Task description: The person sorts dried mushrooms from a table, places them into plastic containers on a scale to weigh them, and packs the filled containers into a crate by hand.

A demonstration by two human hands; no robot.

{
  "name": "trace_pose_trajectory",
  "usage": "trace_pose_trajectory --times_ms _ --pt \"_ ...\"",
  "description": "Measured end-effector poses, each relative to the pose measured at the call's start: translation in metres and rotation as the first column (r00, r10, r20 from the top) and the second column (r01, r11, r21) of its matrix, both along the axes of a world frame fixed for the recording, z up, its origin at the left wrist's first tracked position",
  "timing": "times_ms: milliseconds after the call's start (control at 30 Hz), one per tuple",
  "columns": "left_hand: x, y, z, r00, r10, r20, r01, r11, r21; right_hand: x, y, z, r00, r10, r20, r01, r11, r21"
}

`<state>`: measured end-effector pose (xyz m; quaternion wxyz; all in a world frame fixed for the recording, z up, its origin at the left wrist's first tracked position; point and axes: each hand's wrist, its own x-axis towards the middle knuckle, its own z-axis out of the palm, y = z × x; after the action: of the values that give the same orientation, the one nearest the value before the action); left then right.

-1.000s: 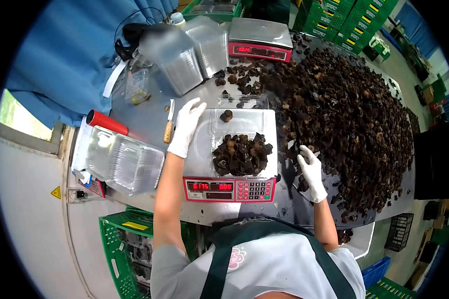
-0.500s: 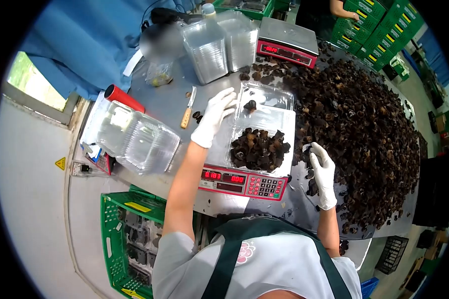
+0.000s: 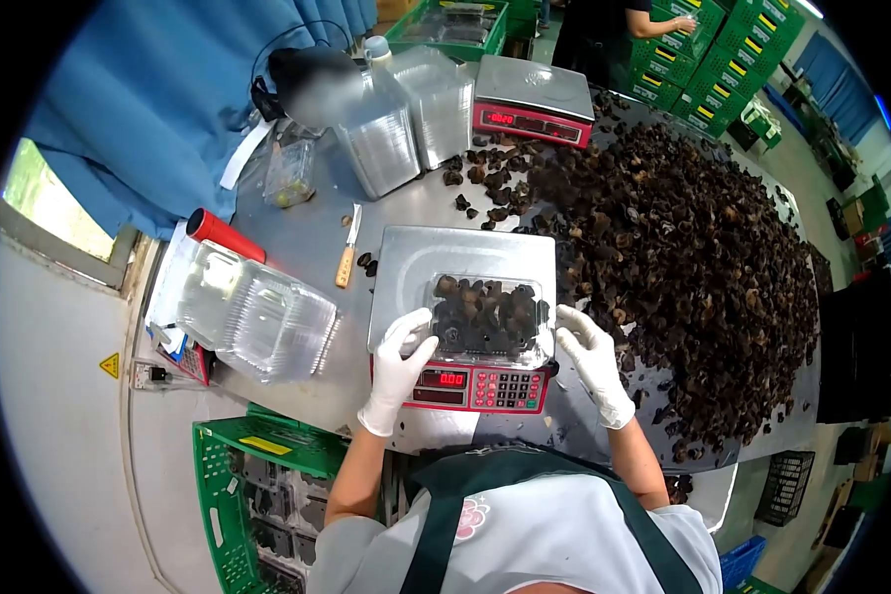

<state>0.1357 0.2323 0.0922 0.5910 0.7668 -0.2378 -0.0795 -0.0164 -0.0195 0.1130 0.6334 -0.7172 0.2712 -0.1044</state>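
Two gloved hands, the left hand [image 3: 398,371] and the right hand [image 3: 594,366], are flanking a clear plastic box [image 3: 540,347], thumbs and fingers standing parted, though whether they are touching its edges I cannot tell. Dark, curled pieces [image 3: 485,315] are filling the box, which is resting on a scale [image 3: 406,265]. Farther out, a knife [image 3: 349,247] is lying leftward, while a heap [image 3: 703,267] of similar pieces is spreading rightward.

Your L hand [image 3: 398,374] & R hand [image 3: 592,364]: both wht-gloved. Your apron [image 3: 440,543] = dk grn; your shirt [image 3: 564,520] = lt grey w/ pink flower print [image 3: 470,517]. Fungus pcs [image 3: 487,315]: blk-brn. Box [image 3: 495,359]: clear. Your scale [image 3: 406,255]: silver top, red front. Curtain [image 3: 168,109]: blue. Stacked crates [image 3: 721,95]: grn, yel labels.
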Motion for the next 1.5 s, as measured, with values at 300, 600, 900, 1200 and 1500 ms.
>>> trace_pose_trajectory --times_ms 300,600,900,1200,1500 --pt "-0.011 0.001 -0.018 0.885 0.056 -0.463 -0.082 0.996 -0.037 -0.004 0.019 -0.003 0.995 0.091 -0.044 -0.096 0.988 -0.124" --pt "-0.011 -0.001 -0.011 0.919 0.111 -0.377 -0.130 0.991 -0.026 0.006 -0.004 -0.006 0.966 0.258 -0.020 -0.241 0.926 0.290" --pt "-0.012 0.001 -0.015 0.887 0.084 -0.454 -0.135 0.988 -0.079 0.011 -0.009 0.007 0.871 0.472 -0.139 -0.425 0.864 0.268" --pt "-0.016 0.005 -0.018 0.865 0.019 -0.502 -0.094 0.988 -0.125 -0.004 0.007 -0.012 0.999 0.050 -0.008 -0.048 0.981 0.187" --pt "-0.016 0.010 0.005 0.746 -0.114 -0.656 0.036 0.991 -0.131 0.002 0.006 -0.011 0.986 0.146 -0.080 -0.097 0.897 0.432"
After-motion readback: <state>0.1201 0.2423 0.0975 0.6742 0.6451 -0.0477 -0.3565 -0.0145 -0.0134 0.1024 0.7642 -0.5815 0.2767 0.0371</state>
